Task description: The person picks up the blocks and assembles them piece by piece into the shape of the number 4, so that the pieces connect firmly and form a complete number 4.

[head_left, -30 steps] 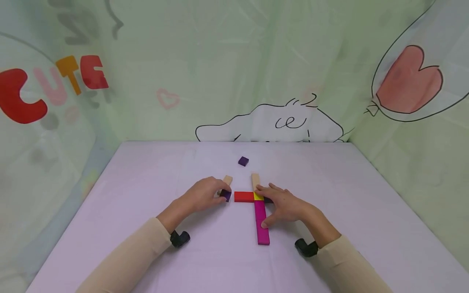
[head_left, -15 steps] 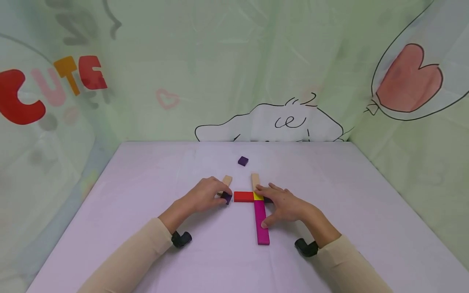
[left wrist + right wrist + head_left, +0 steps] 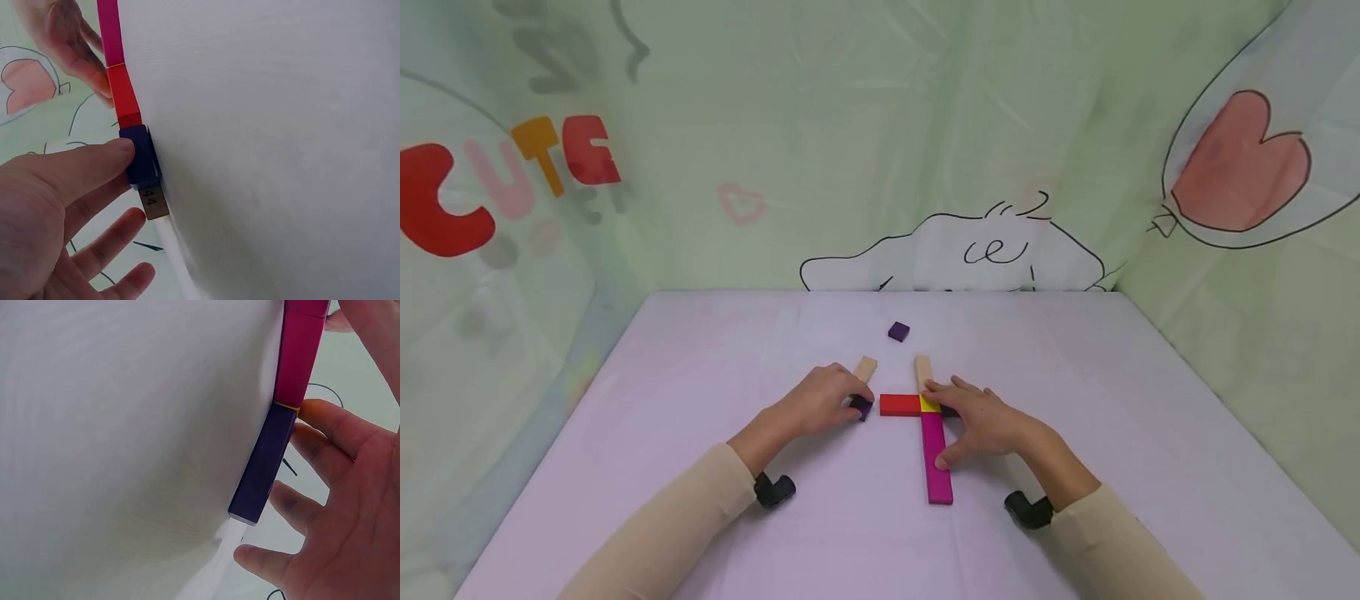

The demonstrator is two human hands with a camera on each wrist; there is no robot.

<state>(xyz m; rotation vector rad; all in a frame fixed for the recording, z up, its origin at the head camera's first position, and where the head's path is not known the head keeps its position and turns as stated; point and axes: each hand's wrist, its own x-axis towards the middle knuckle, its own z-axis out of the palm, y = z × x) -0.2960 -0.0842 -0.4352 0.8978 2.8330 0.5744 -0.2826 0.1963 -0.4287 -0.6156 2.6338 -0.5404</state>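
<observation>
My left hand (image 3: 823,402) pinches a small dark blue block (image 3: 142,156) between thumb and fingers, just left of a red block (image 3: 899,406) in the head view. Red, yellow (image 3: 929,404), plain wood (image 3: 922,372), magenta (image 3: 935,446) and dark purple (image 3: 262,465) blocks lie flat as a cross. Over its right side rests my right hand (image 3: 988,423), fingers spread. Its index fingertip is at the yellow block, its thumb at the magenta arm. In the right wrist view other fingertips lie along the dark purple block, which this hand mostly covers in the head view.
A loose dark purple block (image 3: 898,332) lies farther back on the white tabletop (image 3: 745,333). Behind my left fingers shows a slanted plain wood block (image 3: 867,367). Printed cloth (image 3: 700,125) hangs around the table's back and sides.
The dark blue block in my left hand has turned slightly and come a little toward me. My right hand and the cross of blocks stay in place.
</observation>
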